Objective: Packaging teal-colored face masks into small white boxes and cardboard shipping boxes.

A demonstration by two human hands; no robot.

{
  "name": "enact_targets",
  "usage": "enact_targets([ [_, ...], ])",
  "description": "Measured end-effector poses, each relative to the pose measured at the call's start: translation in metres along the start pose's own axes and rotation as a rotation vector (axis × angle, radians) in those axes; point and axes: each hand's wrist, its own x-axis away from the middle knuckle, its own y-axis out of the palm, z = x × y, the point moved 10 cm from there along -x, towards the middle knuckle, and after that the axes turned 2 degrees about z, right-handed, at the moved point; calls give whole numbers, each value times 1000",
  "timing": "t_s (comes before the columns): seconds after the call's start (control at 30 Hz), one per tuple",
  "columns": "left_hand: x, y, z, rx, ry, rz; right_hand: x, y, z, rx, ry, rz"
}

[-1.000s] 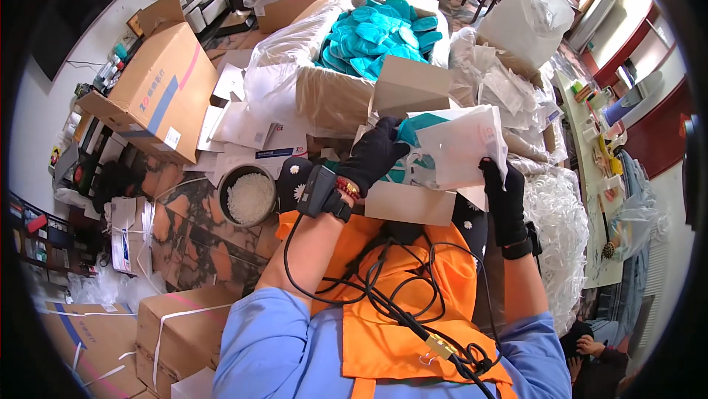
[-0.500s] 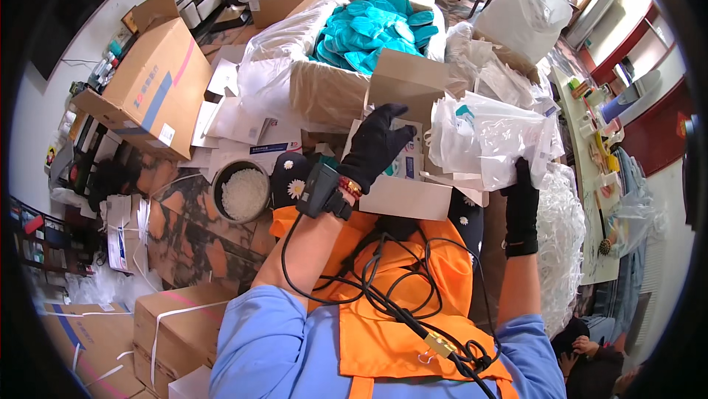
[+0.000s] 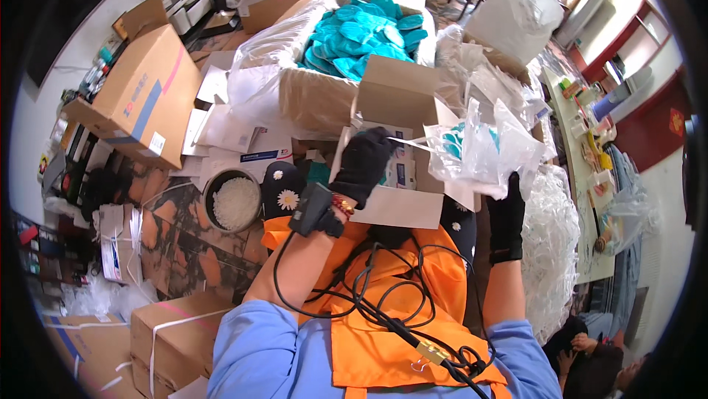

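Observation:
Over an open white carton [image 3: 402,206], my left hand [image 3: 365,164] in a black glove has its fingers closed on a thin white strip [image 3: 410,142]. The strip stretches rightward to a clear plastic bag [image 3: 476,167], and whether it is part of the bag I cannot tell. Teal pieces [image 3: 456,141] show through the bag. Also gloved in black, my right hand [image 3: 507,214] grips the bag's near right side; its fingertips are partly hidden by the plastic. Flat white and blue packets [image 3: 400,167] lie inside the carton, partly behind my left hand.
Behind the carton stands a large lined box [image 3: 324,100] heaped with teal padded pieces [image 3: 365,34]. A bowl of white granules [image 3: 234,201] sits at left, near a brown carton [image 3: 151,93]. Bubbly clear plastic [image 3: 549,251] fills the right side. A cable [image 3: 369,281] crosses my orange apron.
My left hand has gone from spread fingers to a closed grip, with the white strip now taut toward the bag. The bag has bunched up, and its teal contents show more.

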Motion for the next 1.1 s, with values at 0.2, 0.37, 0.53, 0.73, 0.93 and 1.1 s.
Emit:
enact_targets([
  [0.2,-19,-26,-24,111,-120,22,7,-47,36,35,123,90],
  [0.37,-14,-9,-31,279,-377,-124,13,-75,76,374,-22,17],
  [0.53,-17,-19,18,127,-110,-10,21,-76,110,-645,298,217],
  [0.73,-19,8,77,885,-376,-327,25,-30,91,-1284,477,154],
  [0.93,21,49,125,1005,-644,-781,26,9,58,-1459,561,43],
  [1.1,27,52,114,1118,-767,-725,22,26,49,-1527,604,-8],
])
